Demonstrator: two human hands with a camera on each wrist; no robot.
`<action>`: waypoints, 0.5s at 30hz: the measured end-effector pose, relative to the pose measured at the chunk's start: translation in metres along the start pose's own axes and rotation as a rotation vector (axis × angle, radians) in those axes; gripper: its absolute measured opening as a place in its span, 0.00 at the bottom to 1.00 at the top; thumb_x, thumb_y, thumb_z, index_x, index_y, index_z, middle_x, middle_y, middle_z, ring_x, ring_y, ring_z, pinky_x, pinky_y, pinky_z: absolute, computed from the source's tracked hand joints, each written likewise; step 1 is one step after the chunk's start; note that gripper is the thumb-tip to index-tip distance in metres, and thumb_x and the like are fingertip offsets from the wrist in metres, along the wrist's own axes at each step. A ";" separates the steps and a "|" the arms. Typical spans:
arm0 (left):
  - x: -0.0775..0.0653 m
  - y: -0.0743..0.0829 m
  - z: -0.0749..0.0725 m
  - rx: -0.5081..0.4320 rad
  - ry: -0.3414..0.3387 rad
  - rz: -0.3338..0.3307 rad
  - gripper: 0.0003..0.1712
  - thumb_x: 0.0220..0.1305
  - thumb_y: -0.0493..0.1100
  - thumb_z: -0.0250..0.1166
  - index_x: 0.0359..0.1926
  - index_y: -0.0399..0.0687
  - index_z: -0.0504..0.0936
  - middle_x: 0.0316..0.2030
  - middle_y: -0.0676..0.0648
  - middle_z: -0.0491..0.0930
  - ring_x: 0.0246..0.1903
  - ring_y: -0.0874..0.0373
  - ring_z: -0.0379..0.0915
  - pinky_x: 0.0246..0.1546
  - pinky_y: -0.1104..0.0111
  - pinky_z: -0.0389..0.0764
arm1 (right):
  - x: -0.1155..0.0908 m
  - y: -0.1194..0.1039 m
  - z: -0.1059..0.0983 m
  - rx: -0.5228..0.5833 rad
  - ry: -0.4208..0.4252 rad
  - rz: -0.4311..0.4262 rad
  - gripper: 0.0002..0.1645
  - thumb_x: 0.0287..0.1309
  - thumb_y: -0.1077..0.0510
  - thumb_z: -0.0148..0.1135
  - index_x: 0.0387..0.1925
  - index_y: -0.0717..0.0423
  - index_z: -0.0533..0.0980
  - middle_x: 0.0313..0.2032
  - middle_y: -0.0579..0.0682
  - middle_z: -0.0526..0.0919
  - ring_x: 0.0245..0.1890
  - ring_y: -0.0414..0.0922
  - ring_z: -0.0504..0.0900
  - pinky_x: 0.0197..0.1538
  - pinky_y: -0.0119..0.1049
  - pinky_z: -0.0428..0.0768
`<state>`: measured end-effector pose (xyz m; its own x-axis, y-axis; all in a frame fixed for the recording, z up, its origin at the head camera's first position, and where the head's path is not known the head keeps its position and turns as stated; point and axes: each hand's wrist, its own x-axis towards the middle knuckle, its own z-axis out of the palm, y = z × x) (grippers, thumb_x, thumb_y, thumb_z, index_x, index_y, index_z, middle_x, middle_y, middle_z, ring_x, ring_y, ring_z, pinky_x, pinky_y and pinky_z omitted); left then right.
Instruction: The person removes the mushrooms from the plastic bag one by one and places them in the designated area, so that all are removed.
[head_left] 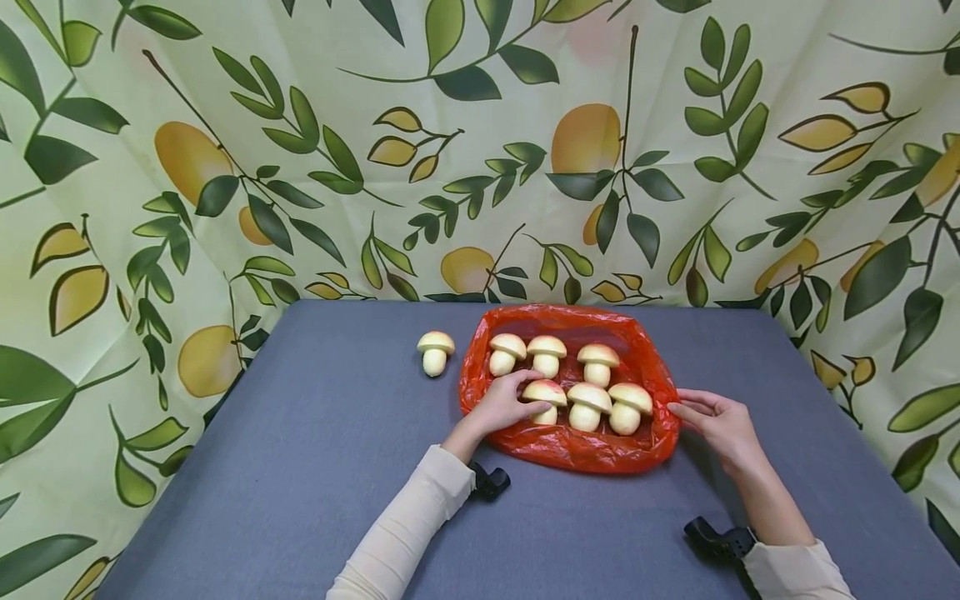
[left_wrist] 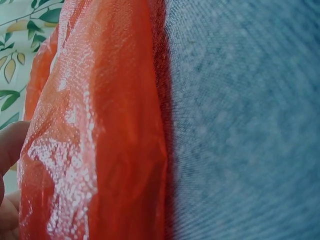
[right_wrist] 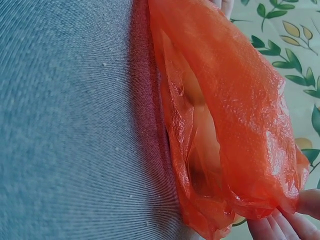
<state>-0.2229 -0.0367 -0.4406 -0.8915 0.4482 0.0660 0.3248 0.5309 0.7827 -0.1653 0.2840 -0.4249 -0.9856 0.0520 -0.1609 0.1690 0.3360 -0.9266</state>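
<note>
A red plastic bag (head_left: 570,457), its mouth spread wide, lies on the table with several toy mushrooms in two rows inside. My left hand (head_left: 501,405) reaches over the bag's left side and holds the front-left mushroom (head_left: 546,392), thumb at its stem and fingers behind its cap. At the bag's right edge, my right hand (head_left: 723,427) pinches the plastic; the right wrist view shows its fingers (right_wrist: 295,225) at the rim. In the left wrist view, the bag's wall (left_wrist: 125,125) hides most of the left hand and the mushrooms.
One more mushroom (head_left: 435,353) stands on the blue-grey tabletop (head_left: 315,433), left of the bag. A leaf-and-fruit patterned cloth (head_left: 480,167) hangs behind the table and along both sides. Black wrist cameras (head_left: 491,482) are worn on both arms.
</note>
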 end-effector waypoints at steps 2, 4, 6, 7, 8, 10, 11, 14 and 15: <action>0.000 0.000 0.000 0.009 0.004 0.006 0.28 0.59 0.46 0.69 0.59 0.41 0.76 0.55 0.42 0.81 0.48 0.55 0.76 0.51 0.65 0.78 | 0.000 0.000 0.000 -0.002 0.001 -0.003 0.24 0.60 0.52 0.64 0.53 0.63 0.77 0.27 0.20 0.82 0.32 0.22 0.81 0.39 0.22 0.83; 0.000 -0.001 -0.001 0.012 0.009 0.008 0.28 0.59 0.46 0.69 0.59 0.41 0.76 0.54 0.42 0.81 0.48 0.55 0.76 0.50 0.68 0.77 | 0.000 0.000 0.000 0.000 0.003 -0.005 0.23 0.60 0.52 0.64 0.52 0.63 0.77 0.27 0.21 0.82 0.31 0.22 0.81 0.39 0.22 0.83; 0.000 -0.001 -0.001 -0.009 0.014 0.012 0.28 0.58 0.45 0.70 0.58 0.40 0.76 0.53 0.41 0.81 0.47 0.55 0.77 0.49 0.69 0.78 | 0.000 0.000 0.000 0.003 0.003 -0.009 0.22 0.60 0.53 0.64 0.52 0.62 0.78 0.27 0.21 0.82 0.32 0.22 0.81 0.39 0.22 0.83; 0.001 -0.001 -0.001 -0.022 0.017 0.012 0.28 0.58 0.44 0.70 0.58 0.39 0.76 0.53 0.40 0.81 0.47 0.54 0.77 0.49 0.69 0.78 | 0.000 0.000 0.000 0.004 0.003 -0.011 0.21 0.60 0.53 0.64 0.51 0.61 0.78 0.27 0.21 0.82 0.32 0.22 0.81 0.39 0.22 0.83; 0.001 -0.001 -0.002 -0.040 0.021 0.014 0.28 0.58 0.43 0.70 0.58 0.39 0.76 0.53 0.40 0.81 0.48 0.54 0.78 0.50 0.68 0.79 | 0.000 0.000 0.000 0.005 0.003 -0.014 0.20 0.60 0.53 0.64 0.51 0.60 0.78 0.27 0.21 0.82 0.32 0.22 0.81 0.39 0.22 0.83; 0.001 -0.001 -0.003 -0.076 0.026 0.014 0.28 0.57 0.42 0.70 0.58 0.37 0.75 0.53 0.38 0.81 0.50 0.51 0.78 0.51 0.66 0.80 | 0.000 0.000 0.000 0.004 0.002 -0.018 0.20 0.61 0.53 0.64 0.51 0.60 0.78 0.27 0.21 0.82 0.32 0.22 0.81 0.39 0.22 0.83; 0.001 -0.001 -0.003 -0.089 0.029 0.013 0.28 0.57 0.41 0.70 0.58 0.37 0.75 0.53 0.38 0.80 0.51 0.50 0.79 0.52 0.64 0.80 | 0.000 0.000 0.000 0.001 0.001 -0.020 0.21 0.61 0.53 0.64 0.52 0.61 0.78 0.27 0.21 0.82 0.32 0.22 0.81 0.39 0.22 0.83; 0.002 -0.001 -0.005 -0.110 0.037 0.006 0.28 0.58 0.41 0.69 0.59 0.37 0.75 0.56 0.38 0.79 0.55 0.48 0.77 0.57 0.59 0.79 | 0.000 0.000 0.000 -0.013 -0.001 -0.018 0.24 0.61 0.53 0.64 0.54 0.65 0.76 0.27 0.21 0.82 0.32 0.22 0.81 0.39 0.22 0.83; 0.002 -0.001 -0.006 -0.111 0.038 0.001 0.29 0.58 0.42 0.69 0.59 0.37 0.74 0.57 0.38 0.78 0.56 0.48 0.77 0.58 0.58 0.79 | 0.000 0.000 0.000 -0.016 0.000 -0.017 0.26 0.61 0.53 0.64 0.54 0.67 0.75 0.27 0.21 0.82 0.32 0.22 0.81 0.39 0.22 0.83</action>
<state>-0.2268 -0.0405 -0.4371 -0.9034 0.4195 0.0884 0.2903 0.4470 0.8461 -0.1651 0.2840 -0.4249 -0.9883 0.0463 -0.1452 0.1521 0.3520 -0.9236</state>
